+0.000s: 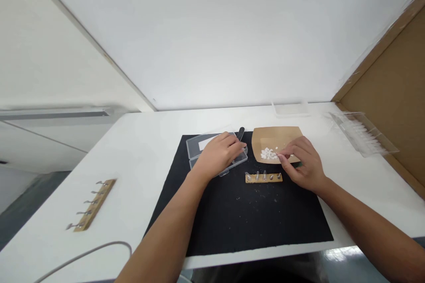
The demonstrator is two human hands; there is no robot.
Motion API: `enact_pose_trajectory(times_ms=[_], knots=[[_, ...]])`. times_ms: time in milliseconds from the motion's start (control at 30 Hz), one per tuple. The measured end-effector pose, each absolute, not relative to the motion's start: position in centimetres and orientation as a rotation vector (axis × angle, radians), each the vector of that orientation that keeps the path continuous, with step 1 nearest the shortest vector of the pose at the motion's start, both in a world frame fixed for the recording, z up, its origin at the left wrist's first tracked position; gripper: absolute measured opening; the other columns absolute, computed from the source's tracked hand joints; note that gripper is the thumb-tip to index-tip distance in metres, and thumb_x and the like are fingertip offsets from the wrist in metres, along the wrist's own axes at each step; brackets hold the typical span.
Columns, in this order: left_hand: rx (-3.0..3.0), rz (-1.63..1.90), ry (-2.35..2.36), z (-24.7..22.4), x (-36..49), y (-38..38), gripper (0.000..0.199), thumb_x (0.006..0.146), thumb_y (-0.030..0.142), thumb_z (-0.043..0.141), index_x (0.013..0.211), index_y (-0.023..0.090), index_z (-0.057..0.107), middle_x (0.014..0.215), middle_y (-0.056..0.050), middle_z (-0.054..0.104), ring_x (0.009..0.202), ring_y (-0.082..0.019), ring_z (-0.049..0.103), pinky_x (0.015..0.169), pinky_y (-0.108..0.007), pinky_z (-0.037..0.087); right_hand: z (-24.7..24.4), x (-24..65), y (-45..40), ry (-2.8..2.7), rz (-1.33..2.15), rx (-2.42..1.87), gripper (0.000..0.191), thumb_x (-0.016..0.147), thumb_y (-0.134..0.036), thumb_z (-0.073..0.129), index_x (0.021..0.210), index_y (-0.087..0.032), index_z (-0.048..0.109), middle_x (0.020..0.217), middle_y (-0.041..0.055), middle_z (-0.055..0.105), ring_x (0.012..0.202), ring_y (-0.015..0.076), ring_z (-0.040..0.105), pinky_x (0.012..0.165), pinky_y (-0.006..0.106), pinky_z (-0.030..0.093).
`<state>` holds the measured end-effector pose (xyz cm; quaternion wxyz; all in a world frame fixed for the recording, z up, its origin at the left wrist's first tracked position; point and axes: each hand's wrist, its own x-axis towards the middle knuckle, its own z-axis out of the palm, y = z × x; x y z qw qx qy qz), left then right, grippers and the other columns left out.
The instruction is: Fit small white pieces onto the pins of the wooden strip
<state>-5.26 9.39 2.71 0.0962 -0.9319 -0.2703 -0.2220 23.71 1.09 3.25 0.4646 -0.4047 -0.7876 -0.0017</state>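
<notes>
My left hand point(219, 152) lies over a clear plastic case point(194, 147) with its lid open. Its fingers are bent together at the case's right side, beside a tool with a black handle point(241, 132); what they grip, if anything, is hidden. My right hand point(303, 163) reaches over the near right edge of a brown cardboard tray point(277, 132). Thumb and forefinger pinch at the edge of a pile of small white pieces point(268, 154), apparently with one piece between the tips. Just in front of the tray lies a short wooden strip point(264, 178) with several metal pegs standing in it, some with clear or whitish tips.
A black mat point(245, 221) covers the table's middle, with white crumbs on it. A second pegged wooden strip point(96, 205) lies at left, near a grey cable point(99, 247). Clear boxes stand at the back point(290, 109) and right point(361, 135), before a brown panel point(392, 70).
</notes>
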Motion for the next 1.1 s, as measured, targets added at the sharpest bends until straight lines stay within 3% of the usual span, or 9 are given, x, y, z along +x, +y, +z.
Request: enact_pose_trajectory(times_ms=[133, 433, 567, 667, 833, 1100], knots=[[-2.716, -0.711, -0.847, 2.6, -5.2, 9.2, 0.021, 0.107, 0.025, 0.057, 0.096, 0.02, 0.073, 0.09, -0.005, 0.072, 0.083, -0.018, 0.063, 0.067, -0.029, 0.047, 3.2, 23.7, 1.1, -1.931, 0.021, -0.998, 0.009, 0.093, -0.016, 0.069, 0.095, -0.025, 0.069, 0.08, 0.0024, 0.068, 0.077, 0.0216, 0.062, 0.076, 0.042, 0.049], [-2.662, -0.752, -0.952, 2.2, -5.2, 9.0, 0.028, 0.109, 0.038, 0.055, 0.1, 0.021, 0.075, 0.086, -0.003, 0.077, 0.075, -0.017, 0.071, 0.06, -0.027, 0.045, 3.2, 23.7, 1.1, -1.93, 0.024, -0.999, 0.012, 0.098, -0.015, 0.062, 0.099, -0.025, 0.069, 0.084, 0.0038, 0.07, 0.081, 0.0223, 0.062, 0.077, 0.043, 0.049], [-2.629, -0.751, -0.987, 1.8, -5.3, 9.2, 0.026, 0.109, 0.038, 0.055, 0.113, 0.023, 0.076, 0.082, -0.003, 0.076, 0.07, -0.017, 0.069, 0.055, -0.027, 0.039, 3.1, 23.9, 1.1, -1.933, 0.063, -1.007, 0.017, 0.101, -0.015, 0.057, 0.101, -0.025, 0.07, 0.087, 0.0042, 0.072, 0.084, 0.0231, 0.062, 0.079, 0.044, 0.049], [-2.637, -0.727, -0.956, 1.7, -5.3, 9.3, 0.026, 0.11, 0.035, 0.053, 0.12, 0.025, 0.074, 0.084, -0.003, 0.075, 0.072, -0.017, 0.067, 0.056, -0.027, 0.037, 3.0, 24.0, 1.1, -1.927, 0.075, -1.003, 0.017, 0.101, -0.016, 0.057, 0.1, -0.025, 0.07, 0.087, 0.0043, 0.072, 0.084, 0.0232, 0.062, 0.08, 0.044, 0.049], [-2.625, -0.738, -0.969, 1.7, -5.2, 9.3, 0.022, 0.109, 0.031, 0.055, 0.109, 0.02, 0.074, 0.089, -0.005, 0.074, 0.083, -0.019, 0.067, 0.062, -0.028, 0.041, 2.9, 23.9, 1.1, -1.921, 0.084, -0.997, 0.017, 0.1, -0.015, 0.057, 0.099, -0.025, 0.071, 0.087, 0.0041, 0.071, 0.084, 0.0232, 0.062, 0.08, 0.043, 0.049], [-2.657, -0.709, -0.944, 1.9, -5.1, 9.1, 0.019, 0.109, 0.031, 0.055, 0.107, 0.021, 0.072, 0.085, -0.003, 0.07, 0.081, -0.019, 0.062, 0.06, -0.028, 0.035, 3.0, 23.8, 1.1, -1.936, 0.083, -0.977, 0.016, 0.099, -0.013, 0.058, 0.098, -0.024, 0.069, 0.085, 0.0036, 0.069, 0.084, 0.0218, 0.061, 0.08, 0.041, 0.048]])
